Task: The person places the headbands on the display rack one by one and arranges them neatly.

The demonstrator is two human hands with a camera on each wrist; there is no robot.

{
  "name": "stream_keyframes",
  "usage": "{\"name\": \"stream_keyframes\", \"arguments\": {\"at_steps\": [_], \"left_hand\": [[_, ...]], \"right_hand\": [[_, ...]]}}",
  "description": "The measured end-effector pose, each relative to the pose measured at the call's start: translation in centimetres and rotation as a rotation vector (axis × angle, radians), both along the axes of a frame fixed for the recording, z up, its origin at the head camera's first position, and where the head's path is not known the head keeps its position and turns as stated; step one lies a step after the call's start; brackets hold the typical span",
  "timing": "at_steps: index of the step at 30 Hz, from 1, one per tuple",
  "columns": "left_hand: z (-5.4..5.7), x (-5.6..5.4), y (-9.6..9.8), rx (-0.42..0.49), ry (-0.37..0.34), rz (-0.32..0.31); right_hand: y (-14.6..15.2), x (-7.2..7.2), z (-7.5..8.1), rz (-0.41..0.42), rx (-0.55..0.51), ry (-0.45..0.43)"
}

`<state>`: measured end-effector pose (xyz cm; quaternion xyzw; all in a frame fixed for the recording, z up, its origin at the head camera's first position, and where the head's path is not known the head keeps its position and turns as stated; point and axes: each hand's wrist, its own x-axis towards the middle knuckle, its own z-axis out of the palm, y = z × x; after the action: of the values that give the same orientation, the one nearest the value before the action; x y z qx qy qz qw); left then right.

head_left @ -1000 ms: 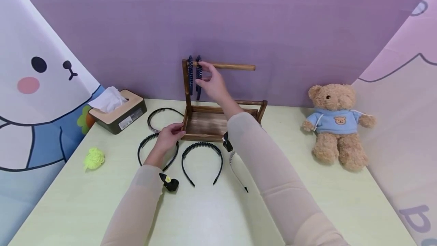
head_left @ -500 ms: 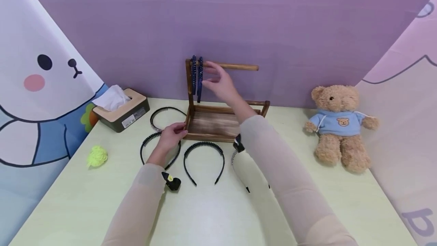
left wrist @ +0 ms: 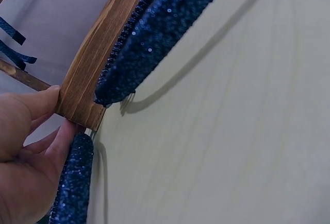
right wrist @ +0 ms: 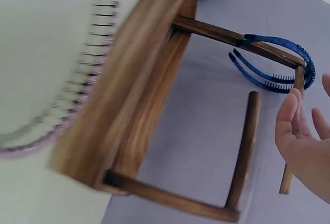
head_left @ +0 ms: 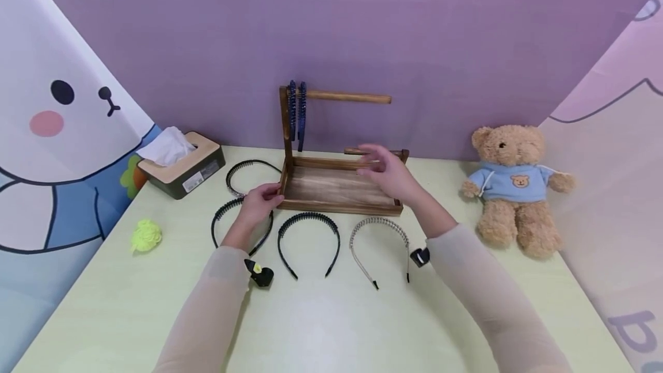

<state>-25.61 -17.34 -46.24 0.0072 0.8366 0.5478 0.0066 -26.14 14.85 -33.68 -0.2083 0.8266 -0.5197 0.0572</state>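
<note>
A wooden rack with a tray base stands near the back wall. Two glittery dark blue headbands hang side by side from the left end of its upper bar. My left hand grips the tray's front left corner; in the left wrist view its thumb and fingers pinch the wood. Over the tray's right part, my right hand is held with nothing in it, fingers apart. A black toothed headband and a pale one lie before the rack.
Left of the rack lie two more dark headbands, one partly behind my left hand. A tissue box stands back left, with a yellow-green puff in front. A teddy bear sits at the right.
My right hand has left the second blue headband, then moved right and down from the upper bar to the tray's right side. The left hand keeps its hold on the corner.
</note>
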Motion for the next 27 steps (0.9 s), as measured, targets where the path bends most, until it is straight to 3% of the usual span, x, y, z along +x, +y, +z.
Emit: {"name": "stream_keyframes", "arguments": {"at_steps": [5, 12, 17, 23, 27], "left_hand": [[-0.1, 0.1, -0.1, 0.017, -0.02, -0.001], [-0.3, 0.3, -0.3, 0.011, 0.009, 0.007], [-0.3, 0.2, -0.2, 0.006, 0.007, -0.005], [-0.1, 0.2, 0.0, 0.0, 0.007, -0.004], [-0.1, 0.1, -0.1, 0.006, 0.014, -0.003]], "right_hand": [[1.5, 2.0, -2.4, 0.044, 0.038, -0.003], [1.6, 4.7, -6.2, 0.09, 0.177, -0.086], [1.4, 5.8, -8.3, 0.092, 0.248, -0.129], [0.8, 6.1, -9.3, 0.073, 0.341, -0.16], [0.3, 6.1, -9.4, 0.097, 0.415, -0.12]]}}
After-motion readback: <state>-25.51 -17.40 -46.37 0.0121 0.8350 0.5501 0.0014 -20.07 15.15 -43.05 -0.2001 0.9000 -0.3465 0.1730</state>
